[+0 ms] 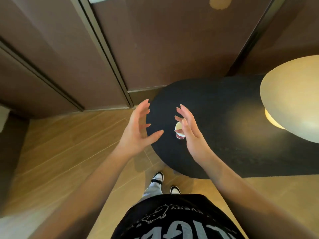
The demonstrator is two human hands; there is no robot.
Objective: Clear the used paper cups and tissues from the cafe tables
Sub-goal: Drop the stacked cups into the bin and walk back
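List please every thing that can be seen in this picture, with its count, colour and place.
small paper cup: one, cream inside, red outside, on the dark table, partly behind the right hand
round black table: one, black, centre right
round cream lampshade: one, cream, lit, right edge
brown wall panels: several, brown, top
wooden floor: tan planks, below
shoes: two, black and white, bottom centre
left hand: one, open
right hand: one, open

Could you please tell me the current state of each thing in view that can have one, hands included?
paper cup: upright on the black surface, partly hidden by the right hand; contents not discernible.
left hand: open, fingers spread, holding nothing.
right hand: open, fingers straight, in front of the cup; contact cannot be told.
black surface: bears the cup.
lamp: lit.
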